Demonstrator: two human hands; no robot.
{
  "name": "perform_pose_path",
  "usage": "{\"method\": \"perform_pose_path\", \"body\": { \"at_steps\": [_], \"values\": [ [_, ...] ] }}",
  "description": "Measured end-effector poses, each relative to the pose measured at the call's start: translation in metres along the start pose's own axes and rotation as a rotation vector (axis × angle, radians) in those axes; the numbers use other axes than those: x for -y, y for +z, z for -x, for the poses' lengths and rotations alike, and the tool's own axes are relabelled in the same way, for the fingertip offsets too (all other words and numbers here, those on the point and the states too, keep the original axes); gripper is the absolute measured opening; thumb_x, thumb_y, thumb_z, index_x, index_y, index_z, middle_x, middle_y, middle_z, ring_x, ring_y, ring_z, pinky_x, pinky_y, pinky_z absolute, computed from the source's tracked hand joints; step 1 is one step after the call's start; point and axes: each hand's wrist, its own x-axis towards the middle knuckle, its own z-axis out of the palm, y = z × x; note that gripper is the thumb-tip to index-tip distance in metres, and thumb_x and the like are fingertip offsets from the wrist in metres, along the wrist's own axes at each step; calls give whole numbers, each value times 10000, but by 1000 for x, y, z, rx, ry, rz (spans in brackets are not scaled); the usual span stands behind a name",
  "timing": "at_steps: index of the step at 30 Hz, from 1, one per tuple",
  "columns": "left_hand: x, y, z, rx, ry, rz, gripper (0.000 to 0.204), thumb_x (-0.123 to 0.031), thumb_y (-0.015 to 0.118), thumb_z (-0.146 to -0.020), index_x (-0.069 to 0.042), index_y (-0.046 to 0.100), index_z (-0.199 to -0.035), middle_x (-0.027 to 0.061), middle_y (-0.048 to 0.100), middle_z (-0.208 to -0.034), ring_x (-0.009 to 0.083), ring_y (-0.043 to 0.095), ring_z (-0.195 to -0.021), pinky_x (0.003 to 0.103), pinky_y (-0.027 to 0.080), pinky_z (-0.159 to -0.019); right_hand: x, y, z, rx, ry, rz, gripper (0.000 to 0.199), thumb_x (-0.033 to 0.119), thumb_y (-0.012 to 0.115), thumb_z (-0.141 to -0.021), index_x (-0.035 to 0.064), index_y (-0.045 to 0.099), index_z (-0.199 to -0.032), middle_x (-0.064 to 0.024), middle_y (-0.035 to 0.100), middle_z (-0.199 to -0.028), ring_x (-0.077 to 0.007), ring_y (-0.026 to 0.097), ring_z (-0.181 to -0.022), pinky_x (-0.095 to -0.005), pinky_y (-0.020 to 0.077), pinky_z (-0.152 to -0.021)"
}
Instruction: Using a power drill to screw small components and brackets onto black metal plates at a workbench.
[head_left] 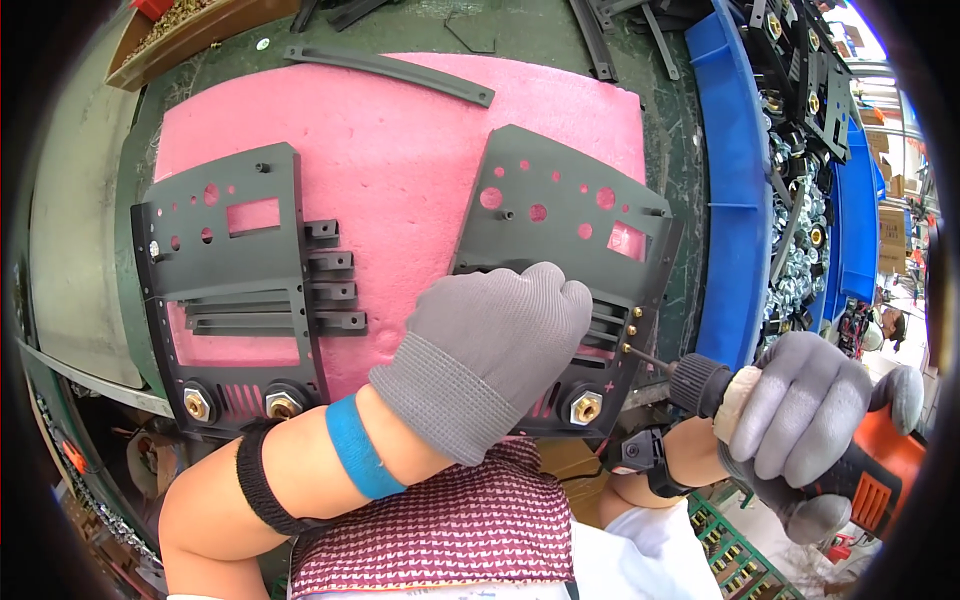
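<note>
- Your right hand point(800, 410), grey-gloved: fingers closed around the front of an orange-and-black power driver point(885, 470), pale wrapping under your index-finger side.
- Ahead of that grip, to its left: dark ribbed chuck point(698, 385), then a thin bit point(650, 361) reaching the right-hand panel's edge. Tip at the lowest of three small brass screws point(636, 312); whether it is seated, cannot tell.
- Your left hand point(490, 350), also gloved: back upward, fingers curled down over the middle of the dark right-hand panel point(560, 215). Fingertips hidden; cannot tell what, if anything, they pinch.
- That panel lies partly under your left hand, its holed face stretching beyond your knuckles; left of the driver's bit.
- Nearer you than your left knuckles, toward the right: one brass-centred hex fitting point(586, 406) on the same panel.
- Left of your left hand, well apart: a second dark panel point(220, 265), two similar fittings at its near end, bars point(335, 292) jutting from its right side.
- Under both panels: pink foam sheet point(390, 180). Loose dark strip point(390, 72) across its far edge, well beyond your left hand.
- Beyond your right hand: blue bin point(725, 200), silver metal parts point(795, 265) to its right.
</note>
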Motion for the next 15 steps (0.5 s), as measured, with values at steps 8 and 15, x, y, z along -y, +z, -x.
{"method": "perform_pose_path", "body": {
  "at_steps": [8, 15],
  "values": [
    [0, 2, 0, 16, -5, 4, 173, -228, 641, -823, -90, 540, -844, 71, 551, -764, 257, 619, -705, 373, 491, -573, -2, 7, 1, -70, -70, 17, 349, 326, 798, -764, 126, 513, -792, 37, 578, -579, -103, 604, -570, -373, 554, -680],
    [1, 3, -1, 10, 1, 21, 162, -220, 638, -829, -92, 538, -837, 71, 547, -762, 261, 616, -707, 377, 491, -579, -3, 8, 4, -108, -96, 32, 382, 324, 794, -768, 110, 491, -858, 34, 573, -586, -99, 592, -556, -354, 544, -653]
  ]
}}
